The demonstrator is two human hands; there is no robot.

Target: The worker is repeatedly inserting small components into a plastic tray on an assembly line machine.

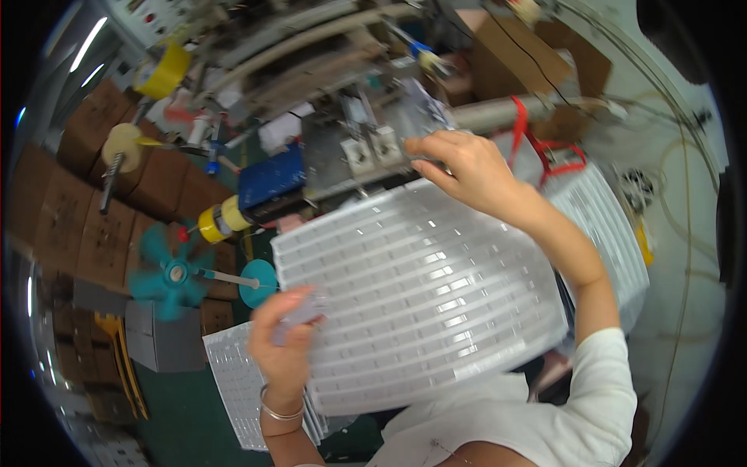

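Note:
My left hand is closed around a small, pale purplish, see-through piece; blur hides its exact kind. That hand is over the left edge of a large white tray, which has rows of narrow slots holding small shiny pieces. Over the tray's far edge, my right hand has its thumb and forefinger apart, with nothing visible between them. Its fingertips are just right of two small white blocks on a metal machine bed.
A teal fan stands at left, near brown cartons and a grey box. More slotted trays lie lower left, with another stack at right. Yellow tape rolls and a blue block flank the machine. A red strap lies far right.

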